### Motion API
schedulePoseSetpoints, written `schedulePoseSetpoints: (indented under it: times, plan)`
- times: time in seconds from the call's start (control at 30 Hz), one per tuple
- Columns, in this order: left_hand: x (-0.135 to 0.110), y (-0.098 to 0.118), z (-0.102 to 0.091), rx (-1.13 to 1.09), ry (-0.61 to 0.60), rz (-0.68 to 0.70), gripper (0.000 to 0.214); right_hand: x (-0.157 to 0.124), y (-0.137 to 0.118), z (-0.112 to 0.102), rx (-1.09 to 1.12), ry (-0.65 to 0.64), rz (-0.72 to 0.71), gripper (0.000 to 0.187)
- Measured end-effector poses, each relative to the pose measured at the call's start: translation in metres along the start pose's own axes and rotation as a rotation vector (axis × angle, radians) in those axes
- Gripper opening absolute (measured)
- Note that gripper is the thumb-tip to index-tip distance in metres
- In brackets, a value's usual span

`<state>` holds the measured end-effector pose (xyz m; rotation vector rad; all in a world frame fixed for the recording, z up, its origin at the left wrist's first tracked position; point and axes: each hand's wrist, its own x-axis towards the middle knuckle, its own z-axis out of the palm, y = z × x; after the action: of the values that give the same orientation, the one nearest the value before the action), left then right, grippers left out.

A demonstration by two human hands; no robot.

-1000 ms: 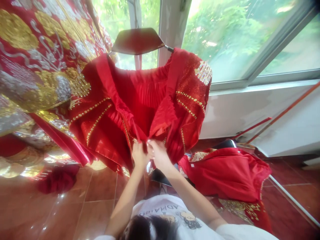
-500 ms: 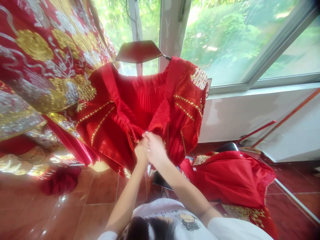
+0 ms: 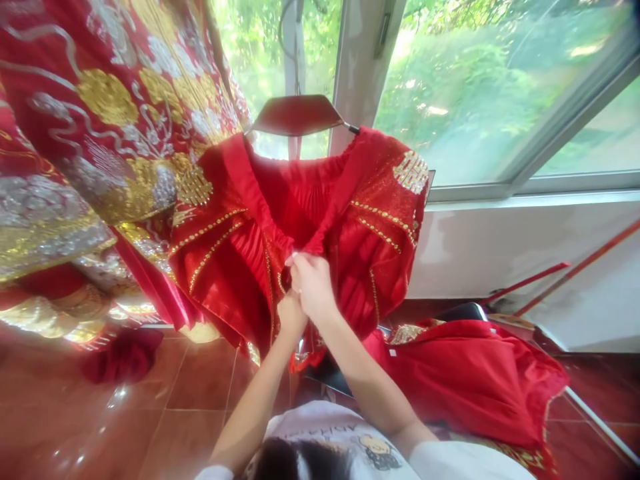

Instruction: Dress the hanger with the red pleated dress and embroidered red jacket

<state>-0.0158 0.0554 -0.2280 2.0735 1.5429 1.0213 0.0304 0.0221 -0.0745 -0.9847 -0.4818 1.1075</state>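
Observation:
A red pleated garment (image 3: 300,207) with gold bead trim hangs from a dark wooden hanger (image 3: 297,115) in front of the window. My right hand (image 3: 313,283) is closed on the two front edges of the garment where they meet at the middle. Just below and to its left, my left hand (image 3: 290,313) is closed on the same red fabric, touching the right hand. Both arms reach up from the bottom of the view.
A heavy red robe (image 3: 95,153) with gold and silver embroidery hangs at the left. Another red garment (image 3: 470,380) lies heaped over a dark chair at the right. A dark red cloth (image 3: 125,357) lies on the tiled floor. Red rods (image 3: 575,270) lean against the white wall.
Both hands have risen along the garment's front opening, drawing its two edges closer together. The view has shifted slightly, so the hanger sits lower and further right.

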Motion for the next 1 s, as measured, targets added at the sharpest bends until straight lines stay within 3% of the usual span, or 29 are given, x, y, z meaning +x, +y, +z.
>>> schedulePoseSetpoints:
  times: [0.1, 0.2, 0.27, 0.33, 0.4, 0.47, 0.53, 0.63, 0.7, 0.77, 0.87, 1.0]
  plan:
    - [-0.003, 0.008, -0.016, 0.073, -0.058, 0.002, 0.028, -0.001, 0.003, -0.016, -0.264, -0.113, -0.165, 0.026]
    - [-0.008, 0.019, -0.044, 0.107, -0.092, 0.031, 0.033, -0.011, -0.008, -0.038, -0.55, -0.019, -0.426, 0.034]
    - [-0.003, 0.024, -0.076, 0.07, 0.024, 0.133, 0.034, -0.008, -0.023, -0.056, -0.695, 0.11, -0.61, 0.031]
    - [0.012, 0.027, -0.119, 0.081, 0.264, 0.285, 0.033, 0.008, -0.044, -0.076, -0.767, 0.292, -0.818, 0.024]
    - [0.037, 0.027, -0.166, 0.235, 0.526, 0.387, 0.031, 0.03, -0.067, -0.096, -0.768, 0.479, -0.998, 0.02]
    - [0.061, 0.026, -0.204, 0.408, 0.553, 0.447, 0.03, 0.046, -0.088, -0.112, -0.752, 0.566, -1.073, 0.023]
    - [0.076, 0.024, -0.225, 0.532, 0.464, 0.444, 0.049, 0.048, -0.099, -0.121, -0.807, 0.563, -1.08, 0.025]
    - [0.082, 0.02, -0.228, 0.679, 0.463, 0.399, 0.065, 0.035, -0.096, -0.121, -1.065, 0.612, -1.17, 0.028]
    - [0.087, 0.019, -0.225, 0.76, 0.53, 0.366, 0.058, 0.033, -0.089, -0.116, -1.279, 0.637, -1.25, 0.038]
    - [0.099, 0.021, -0.226, 0.824, 0.509, 0.34, 0.045, 0.043, -0.085, -0.112, -1.426, 0.593, -1.29, 0.042]
    - [0.123, 0.028, -0.231, 0.856, 0.325, 0.356, 0.02, 0.068, -0.087, -0.108, -1.419, 0.513, -1.326, 0.028]
    - [0.132, 0.042, -0.217, 0.667, 0.154, 0.478, 0.018, 0.079, -0.087, -0.094, -1.291, 0.379, -1.424, 0.026]
